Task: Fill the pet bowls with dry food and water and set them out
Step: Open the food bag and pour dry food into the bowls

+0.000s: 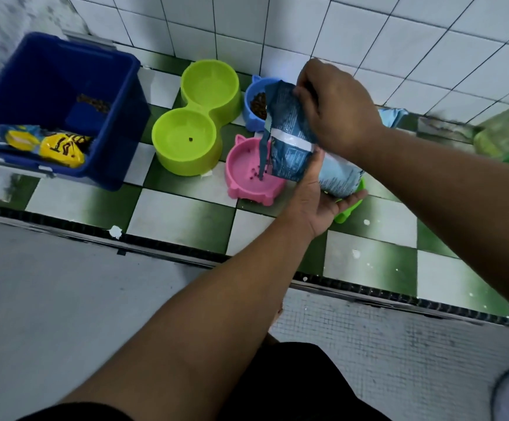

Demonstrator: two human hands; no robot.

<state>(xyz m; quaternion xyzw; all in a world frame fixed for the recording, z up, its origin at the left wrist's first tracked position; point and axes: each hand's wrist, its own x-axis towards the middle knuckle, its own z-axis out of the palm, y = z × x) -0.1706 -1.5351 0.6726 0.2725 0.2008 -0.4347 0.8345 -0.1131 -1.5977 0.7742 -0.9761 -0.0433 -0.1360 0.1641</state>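
A blue-grey bag of dry food is tilted over the pink cat-shaped bowl, and kibble drops from its torn corner into the bowl. My left hand cradles the bag from below, fingers curled round its underside. My right hand grips the bag's upper end. Behind the bag, the blue cat-shaped bowl holds a heap of kibble. The lime-green double bowl stands to the left with one kibble piece in its near cup. A green bowl is mostly hidden under my left hand.
A dark blue plastic bin at the left holds a yellow packet and some kibble. The bowls stand on a green-and-white checkered ledge against a white tiled wall. A light blue object lies behind my right arm.
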